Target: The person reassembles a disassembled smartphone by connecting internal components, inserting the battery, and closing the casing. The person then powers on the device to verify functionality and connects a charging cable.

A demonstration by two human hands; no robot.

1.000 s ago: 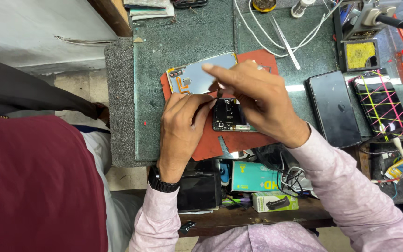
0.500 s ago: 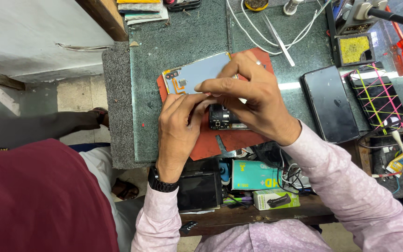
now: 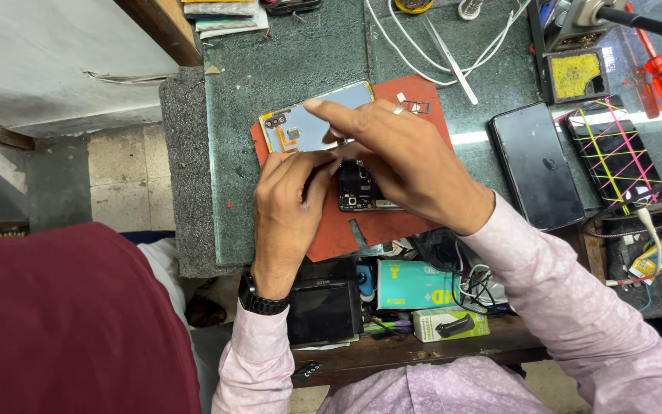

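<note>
An opened black phone point(image 3: 363, 192) lies on a red mat point(image 3: 423, 130) on the green worktop. Its light blue back cover point(image 3: 308, 123) rests just beyond it on the mat. My left hand point(image 3: 289, 211) presses its fingertips on the phone's upper left corner and steadies it. My right hand point(image 3: 408, 165) arches over the phone, index finger stretched out above the back cover. Thumb and fingers pinch a thin metal tool point(image 3: 344, 142) that is mostly hidden. A watch sits on my left wrist.
A dark phone point(image 3: 534, 165) and a phone crossed with pink and green lines point(image 3: 611, 149) lie to the right. Tweezers point(image 3: 453, 57), white cables point(image 3: 415, 38), a red screwdriver point(image 3: 657, 65) and a sponge holder point(image 3: 572, 73) lie behind. A teal box point(image 3: 415, 284) sits below. Another person's dark red clothing point(image 3: 63, 322) fills the lower left.
My right index finger has stretched out over the back cover. Both hands stay on the phone. The dark sleeve at the left has left the view.
</note>
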